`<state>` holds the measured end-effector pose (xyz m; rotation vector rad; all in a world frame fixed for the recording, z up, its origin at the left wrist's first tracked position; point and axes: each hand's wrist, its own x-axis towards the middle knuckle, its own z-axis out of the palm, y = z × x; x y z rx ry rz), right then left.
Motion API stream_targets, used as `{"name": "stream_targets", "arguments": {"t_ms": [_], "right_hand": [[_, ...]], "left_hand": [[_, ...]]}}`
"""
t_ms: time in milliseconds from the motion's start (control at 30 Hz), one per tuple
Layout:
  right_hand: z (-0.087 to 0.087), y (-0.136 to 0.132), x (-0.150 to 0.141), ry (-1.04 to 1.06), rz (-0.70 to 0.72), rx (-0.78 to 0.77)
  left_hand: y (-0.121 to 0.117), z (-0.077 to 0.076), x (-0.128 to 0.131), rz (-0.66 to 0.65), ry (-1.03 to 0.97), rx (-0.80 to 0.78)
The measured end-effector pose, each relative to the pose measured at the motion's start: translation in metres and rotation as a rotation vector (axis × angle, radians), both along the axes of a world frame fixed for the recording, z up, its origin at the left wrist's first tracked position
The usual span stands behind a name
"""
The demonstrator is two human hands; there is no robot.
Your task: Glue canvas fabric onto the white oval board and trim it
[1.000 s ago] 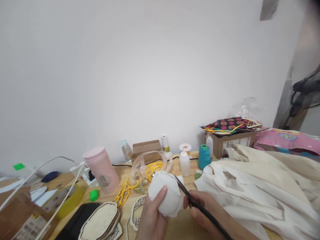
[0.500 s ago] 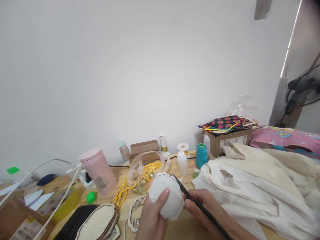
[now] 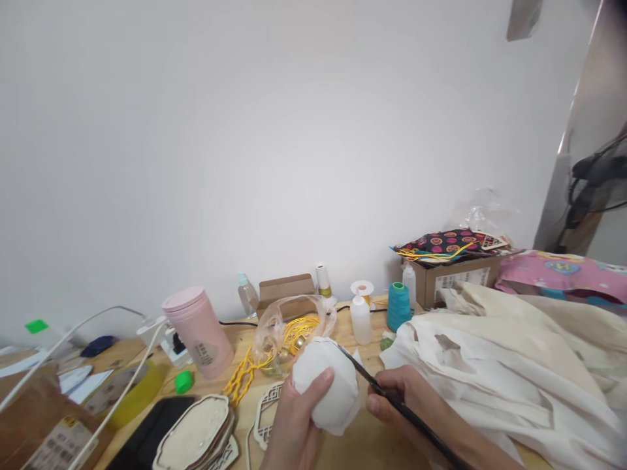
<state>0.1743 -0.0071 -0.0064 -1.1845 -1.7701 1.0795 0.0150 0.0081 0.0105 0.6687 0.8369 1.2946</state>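
Note:
My left hand [image 3: 301, 414] grips a rounded piece of white cloth [image 3: 333, 391], its thumb pressed flat on the face and its other fingers behind. The cloth has a slightly ragged, folded edge. A long, slim black tool with a pointed tip [image 3: 365, 373] is held in my right hand [image 3: 404, 395] between thumb and fingers, slanting down to the lower right. Its tip lies at the upper right edge of the cloth; whether it touches cannot be told. A small white corner sticks out beside that edge.
Rumpled white fabric [image 3: 480, 365] covers the right side. Behind my hands stand a plastic bag with yellow cord [image 3: 298, 329], a white squeeze bottle [image 3: 361, 320] and a teal thread cone [image 3: 398, 307]. Stacked wooden plates [image 3: 193, 431], a phone [image 3: 151, 431] and a pink tumbler [image 3: 200, 333] lie leftward.
The view has shifted slightly, so the table's things appear a little further right. My right hand has drawn slightly away from the cloth's edge; both grips are unchanged.

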Motion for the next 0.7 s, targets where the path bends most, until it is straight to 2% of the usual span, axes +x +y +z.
{"name": "stream_targets", "arguments": {"t_ms": [233, 367, 567, 700], "right_hand": [[-0.003, -0.001, 0.003, -0.102, -0.043, 0.026], [-0.001, -0.001, 0.002, -0.150, -0.068, 0.039], [0.008, -0.006, -0.002, 0.024, 0.033, -0.007], [0.010, -0.009, -0.001, 0.125, 0.108, 0.055]], "left_hand": [[0.001, -0.001, -0.005, -0.085, -0.001, 0.003], [0.002, -0.002, -0.004, -0.067, -0.005, 0.018], [0.004, -0.003, -0.008, -0.065, 0.003, 0.013], [0.004, -0.005, -0.010, -0.072, -0.003, 0.025]]}}
